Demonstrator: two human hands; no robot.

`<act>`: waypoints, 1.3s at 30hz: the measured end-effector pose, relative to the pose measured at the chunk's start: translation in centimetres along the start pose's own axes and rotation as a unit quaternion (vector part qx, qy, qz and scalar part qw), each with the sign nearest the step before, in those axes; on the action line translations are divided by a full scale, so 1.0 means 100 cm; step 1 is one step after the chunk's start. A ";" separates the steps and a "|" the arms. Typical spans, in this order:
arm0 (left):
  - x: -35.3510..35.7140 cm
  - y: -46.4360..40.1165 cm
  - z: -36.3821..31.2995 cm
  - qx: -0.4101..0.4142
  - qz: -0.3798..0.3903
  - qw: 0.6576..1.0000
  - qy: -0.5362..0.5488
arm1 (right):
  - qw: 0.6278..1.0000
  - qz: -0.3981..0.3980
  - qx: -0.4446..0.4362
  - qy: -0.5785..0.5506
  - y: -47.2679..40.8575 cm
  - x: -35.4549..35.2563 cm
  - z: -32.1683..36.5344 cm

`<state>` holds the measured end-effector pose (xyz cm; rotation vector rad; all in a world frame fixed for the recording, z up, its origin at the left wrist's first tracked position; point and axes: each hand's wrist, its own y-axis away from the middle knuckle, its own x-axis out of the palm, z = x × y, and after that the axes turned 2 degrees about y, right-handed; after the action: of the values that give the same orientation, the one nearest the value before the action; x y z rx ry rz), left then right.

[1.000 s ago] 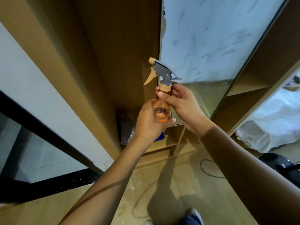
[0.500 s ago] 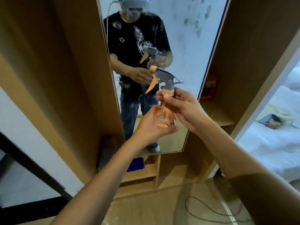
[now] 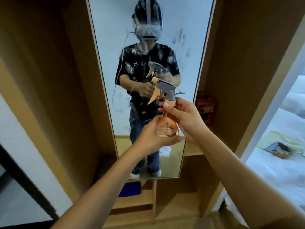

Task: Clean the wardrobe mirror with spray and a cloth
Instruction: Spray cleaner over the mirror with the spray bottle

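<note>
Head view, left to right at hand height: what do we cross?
Wardrobe side panel → left hand cupping the spray bottle → right hand at its neck → red box on the shelf → bed.

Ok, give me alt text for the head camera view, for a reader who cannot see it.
Two bare hands hold an orange spray bottle before a smeared wardrobe mirror: the left hand cups its base, the right hand grips its neck. A blue cloth lies on a shelf below.

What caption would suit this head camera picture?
Both hands, left hand and right hand, hold an orange spray bottle before the smudged wardrobe mirror.
</note>
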<state>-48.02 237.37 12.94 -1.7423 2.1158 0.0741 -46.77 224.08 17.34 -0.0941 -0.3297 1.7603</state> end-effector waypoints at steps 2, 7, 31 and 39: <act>-0.014 -0.001 -0.005 -0.010 0.020 1.000 0.002 | 1.000 0.002 -0.001 -0.003 -0.002 0.001 0.004; -0.053 -0.009 -0.036 0.026 -0.058 0.984 0.167 | 1.000 0.006 -0.011 -0.004 -0.010 0.008 0.012; -0.066 -0.057 -0.090 0.104 -0.190 0.935 0.282 | 0.997 -0.026 -0.062 0.029 -0.027 0.021 0.016; -0.065 -0.062 -0.098 0.094 -0.186 0.943 0.260 | 0.996 -0.041 -0.070 0.042 -0.029 0.019 0.020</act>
<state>-43.79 239.27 25.37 -2.1773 1.9786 -0.7447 -44.91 226.06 20.29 -0.2506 -0.3902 1.6456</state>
